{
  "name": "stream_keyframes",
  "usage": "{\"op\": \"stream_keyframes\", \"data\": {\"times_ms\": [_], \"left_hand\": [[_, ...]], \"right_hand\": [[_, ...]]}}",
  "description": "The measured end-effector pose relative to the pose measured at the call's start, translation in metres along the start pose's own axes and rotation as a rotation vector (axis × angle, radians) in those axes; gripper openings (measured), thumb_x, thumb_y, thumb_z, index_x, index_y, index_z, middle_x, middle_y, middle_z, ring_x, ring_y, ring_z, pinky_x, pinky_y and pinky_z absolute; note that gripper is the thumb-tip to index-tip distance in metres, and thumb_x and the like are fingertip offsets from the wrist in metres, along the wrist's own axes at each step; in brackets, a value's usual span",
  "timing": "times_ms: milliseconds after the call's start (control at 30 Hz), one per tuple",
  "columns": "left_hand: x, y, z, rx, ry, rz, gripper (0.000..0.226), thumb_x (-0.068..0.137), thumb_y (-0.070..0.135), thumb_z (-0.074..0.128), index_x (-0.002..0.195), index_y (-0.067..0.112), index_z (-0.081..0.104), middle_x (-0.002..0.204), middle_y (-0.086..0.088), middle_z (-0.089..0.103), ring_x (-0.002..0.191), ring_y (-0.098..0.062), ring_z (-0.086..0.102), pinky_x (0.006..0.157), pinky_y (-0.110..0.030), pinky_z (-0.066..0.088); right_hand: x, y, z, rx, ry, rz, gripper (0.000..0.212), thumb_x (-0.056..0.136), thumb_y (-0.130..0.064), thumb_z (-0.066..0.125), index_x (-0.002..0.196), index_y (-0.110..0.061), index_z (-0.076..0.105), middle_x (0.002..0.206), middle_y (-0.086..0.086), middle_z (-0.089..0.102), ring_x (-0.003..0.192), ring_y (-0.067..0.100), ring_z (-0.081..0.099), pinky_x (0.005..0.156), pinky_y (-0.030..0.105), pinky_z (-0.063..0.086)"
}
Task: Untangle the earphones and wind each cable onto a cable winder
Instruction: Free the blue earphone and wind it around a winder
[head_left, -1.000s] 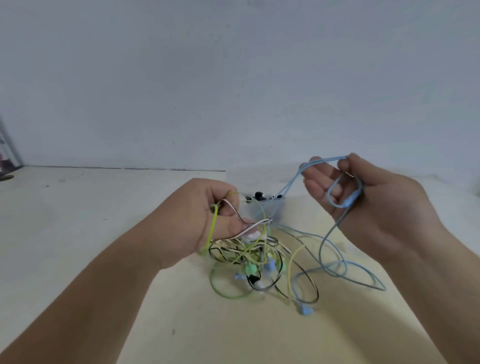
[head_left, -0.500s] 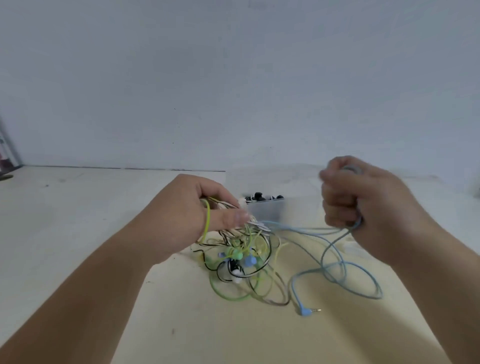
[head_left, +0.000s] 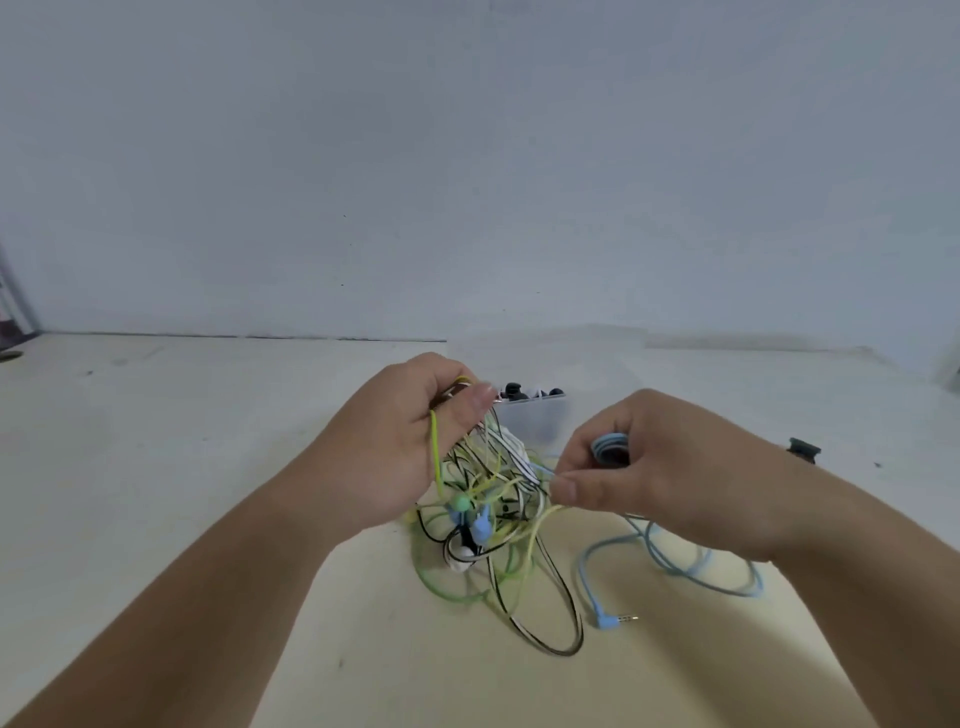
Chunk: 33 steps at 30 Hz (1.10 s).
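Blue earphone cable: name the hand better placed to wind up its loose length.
Right. The right hand holds a coil of the blue earphone cable, and the loose length trails just below it to the plug. The left hand grips the tangle of other cables.

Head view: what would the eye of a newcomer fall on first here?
The eye goes first to the tangle of earphone cables at the centre, green, yellow, black and white, which the left hand grips from above. To its right, the right hand holds a small coil of the blue cable, whose plug lies on the table.
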<state>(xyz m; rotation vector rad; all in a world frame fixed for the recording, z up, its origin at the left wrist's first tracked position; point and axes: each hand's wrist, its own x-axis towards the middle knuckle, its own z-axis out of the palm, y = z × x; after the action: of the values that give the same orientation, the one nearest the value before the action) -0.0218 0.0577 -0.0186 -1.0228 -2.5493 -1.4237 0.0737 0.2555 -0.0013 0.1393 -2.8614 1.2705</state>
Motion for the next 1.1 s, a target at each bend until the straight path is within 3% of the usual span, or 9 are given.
{"op": "stream_keyframes", "data": {"times_ms": [133, 300, 433, 600, 700, 833, 900, 967, 1100], "left_hand": [[0.000, -0.001, 0.000, -0.006, 0.010, 0.013, 0.045, 0.099, 0.043, 0.043, 0.089, 0.003, 0.061, 0.083, -0.024, 0.054, 0.067, -0.014, 0.045, 0.058, -0.022, 0.033], [0.000, -0.002, 0.002, -0.104, -0.092, 0.063, 0.043, 0.088, 0.061, 0.060, 0.080, 0.019, 0.065, 0.087, -0.016, 0.066, 0.080, -0.032, 0.060, 0.075, -0.039, 0.049], [0.000, -0.006, 0.011, -0.018, -0.136, 0.149, 0.043, 0.070, 0.047, 0.079, 0.066, 0.017, 0.049, 0.077, -0.008, 0.064, 0.065, -0.024, 0.054, 0.064, -0.038, 0.048], [0.001, -0.003, 0.015, 0.048, -0.195, 0.204, 0.041, 0.070, 0.025, 0.077, 0.058, 0.017, 0.038, 0.084, -0.014, 0.063, 0.067, -0.018, 0.056, 0.063, -0.032, 0.041], [-0.002, 0.001, 0.008, -0.001, -0.259, 0.174, 0.039, 0.069, 0.013, 0.071, 0.056, 0.019, 0.035, 0.078, -0.017, 0.057, 0.064, 0.001, 0.052, 0.061, -0.021, 0.037], [-0.001, 0.002, 0.005, -0.028, -0.183, 0.139, 0.029, 0.064, 0.008, 0.067, 0.056, 0.016, 0.040, 0.085, -0.015, 0.067, 0.074, -0.002, 0.061, 0.060, -0.020, 0.043], [0.002, 0.000, 0.003, -0.135, -0.074, 0.086, 0.022, 0.066, 0.008, 0.071, 0.062, 0.018, 0.052, 0.100, 0.008, 0.075, 0.093, 0.000, 0.068, 0.082, -0.021, 0.051], [0.004, -0.003, -0.002, -0.200, 0.011, 0.016, 0.035, 0.071, -0.005, 0.072, 0.079, 0.028, 0.064, 0.114, 0.019, 0.070, 0.106, -0.002, 0.066, 0.100, -0.033, 0.049], [0.003, 0.002, -0.011, -0.341, 0.074, -0.014, 0.063, 0.054, -0.007, 0.049, 0.102, 0.028, 0.068, 0.112, 0.012, 0.071, 0.106, -0.007, 0.067, 0.099, -0.035, 0.049]], "right_hand": [[0.000, 0.001, -0.003, -0.013, -0.005, -0.005, 0.022, 0.087, -0.036, 0.072, 0.068, -0.025, 0.072, 0.051, -0.009, 0.037, 0.051, 0.013, 0.030, 0.050, 0.021, 0.027], [0.001, 0.001, 0.000, 0.115, 0.036, -0.033, 0.023, 0.096, -0.028, 0.062, 0.076, -0.018, 0.071, 0.057, 0.003, 0.034, 0.045, 0.012, 0.025, 0.044, 0.021, 0.023], [0.006, 0.001, 0.014, 0.135, 0.109, -0.105, 0.026, 0.095, -0.036, 0.060, 0.077, -0.019, 0.069, 0.073, 0.027, 0.053, 0.061, 0.020, 0.041, 0.062, 0.033, 0.032], [0.010, -0.001, 0.025, 0.106, 0.349, -0.013, 0.029, 0.096, -0.024, 0.059, 0.068, -0.017, 0.066, 0.058, 0.004, 0.055, 0.053, 0.009, 0.043, 0.053, 0.023, 0.034], [0.013, 0.003, 0.019, 0.211, 0.557, 0.087, 0.029, 0.091, -0.019, 0.060, 0.064, -0.009, 0.061, 0.058, 0.010, 0.049, 0.053, 0.017, 0.042, 0.054, 0.030, 0.032], [0.013, 0.005, 0.014, 0.356, 0.666, 0.113, 0.023, 0.085, -0.008, 0.052, 0.070, 0.009, 0.048, 0.063, 0.014, 0.043, 0.060, 0.019, 0.037, 0.054, 0.029, 0.026], [0.009, 0.002, 0.011, 0.331, 0.610, 0.065, 0.025, 0.086, -0.009, 0.052, 0.068, 0.007, 0.050, 0.065, 0.018, 0.045, 0.061, 0.019, 0.040, 0.055, 0.029, 0.029], [0.007, 0.000, 0.008, 0.259, 0.491, 0.023, 0.033, 0.090, -0.019, 0.055, 0.061, -0.006, 0.054, 0.069, 0.023, 0.051, 0.063, 0.021, 0.041, 0.061, 0.033, 0.033], [0.007, 0.002, 0.010, 0.132, 0.449, -0.079, 0.037, 0.094, -0.035, 0.059, 0.062, -0.020, 0.068, 0.062, 0.007, 0.060, 0.063, 0.031, 0.050, 0.053, 0.024, 0.036]]}}
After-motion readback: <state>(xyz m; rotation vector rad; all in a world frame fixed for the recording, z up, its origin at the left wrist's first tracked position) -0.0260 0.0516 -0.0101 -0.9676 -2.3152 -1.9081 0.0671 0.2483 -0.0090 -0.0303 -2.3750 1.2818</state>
